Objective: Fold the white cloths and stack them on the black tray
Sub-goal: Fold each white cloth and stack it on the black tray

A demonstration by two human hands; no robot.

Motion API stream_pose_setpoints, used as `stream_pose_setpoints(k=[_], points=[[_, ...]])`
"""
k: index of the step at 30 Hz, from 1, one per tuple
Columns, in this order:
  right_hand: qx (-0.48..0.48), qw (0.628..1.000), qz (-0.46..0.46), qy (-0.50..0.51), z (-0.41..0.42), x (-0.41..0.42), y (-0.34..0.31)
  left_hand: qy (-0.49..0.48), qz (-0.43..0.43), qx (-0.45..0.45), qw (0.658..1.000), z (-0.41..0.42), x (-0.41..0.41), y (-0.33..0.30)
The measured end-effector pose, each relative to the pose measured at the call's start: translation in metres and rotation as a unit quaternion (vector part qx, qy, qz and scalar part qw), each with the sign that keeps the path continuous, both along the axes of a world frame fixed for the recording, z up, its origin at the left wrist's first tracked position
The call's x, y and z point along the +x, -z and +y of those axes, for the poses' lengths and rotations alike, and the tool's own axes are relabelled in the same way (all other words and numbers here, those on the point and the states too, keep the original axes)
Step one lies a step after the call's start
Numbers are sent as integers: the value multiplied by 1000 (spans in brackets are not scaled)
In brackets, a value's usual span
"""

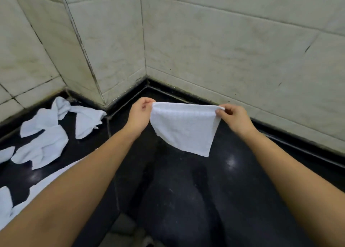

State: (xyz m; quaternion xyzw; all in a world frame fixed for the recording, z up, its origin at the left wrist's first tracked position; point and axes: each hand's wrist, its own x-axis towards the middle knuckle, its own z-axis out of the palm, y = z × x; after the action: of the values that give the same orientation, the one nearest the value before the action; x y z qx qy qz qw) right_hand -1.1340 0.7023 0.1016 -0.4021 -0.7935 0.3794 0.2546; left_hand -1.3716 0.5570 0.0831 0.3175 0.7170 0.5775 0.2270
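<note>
I hold a white cloth (183, 127) in the air above the black counter (233, 168). My left hand (139, 114) pinches its upper left corner and my right hand (234, 118) pinches its upper right corner. The top edge is stretched straight between them and the rest hangs down to a point at the lower right. Several loose, crumpled white cloths (44, 140) lie on the counter to the left. Another white cloth (43, 187) lies partly hidden under my left forearm. No black tray can be made out against the dark surface.
Pale tiled walls (214, 50) close in behind and to the right, meeting in a corner just beyond my hands. A tiled pillar (89, 60) juts out at the left. A seam (113, 164) runs down the counter under my left arm.
</note>
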Motion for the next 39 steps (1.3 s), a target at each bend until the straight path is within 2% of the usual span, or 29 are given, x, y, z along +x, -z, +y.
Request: stream_pose_setpoints(k=[4, 9, 12, 15, 19, 23, 26, 29, 31, 35, 37, 39], points=[[-17, 999, 28, -1, -26, 41, -2, 14, -11, -1, 1000, -23, 34, -7], [-75, 996, 25, -41, -79, 101, 34, 56, -54, -67, 995, -85, 78, 37], [-168, 983, -14, -74, -113, 134, 73, 94, -55, -146, 983, -124, 105, 77], [-221, 967, -76, -101, -140, 163, 113, 141, -68, -222, 962, -153, 128, 108], [-269, 952, -109, -99, -151, 174, 135, 165, -56, -256, 951, -163, 136, 128], [-234, 965, -110, -30, -127, 149, 139, 110, 16, -249, 962, -137, 121, 126], [-186, 970, -154, 28, -104, 124, 143, 89, 66, -234, 966, -104, 107, 125], [-137, 961, -228, 75, -93, 107, 149, 109, 130, -257, 952, -75, 100, 133], [-96, 950, -283, 84, -93, 100, 155, 125, 202, -271, 933, -64, 100, 142], [19, 912, -403, 70, -96, 87, 157, 120, 324, -290, 892, -62, 102, 160], [65, 909, -410, 30, -94, 68, 148, 117, 331, -296, 888, -72, 101, 164], [66, 918, -388, -38, -93, 38, 139, 108, 324, -304, 889, -88, 102, 166]])
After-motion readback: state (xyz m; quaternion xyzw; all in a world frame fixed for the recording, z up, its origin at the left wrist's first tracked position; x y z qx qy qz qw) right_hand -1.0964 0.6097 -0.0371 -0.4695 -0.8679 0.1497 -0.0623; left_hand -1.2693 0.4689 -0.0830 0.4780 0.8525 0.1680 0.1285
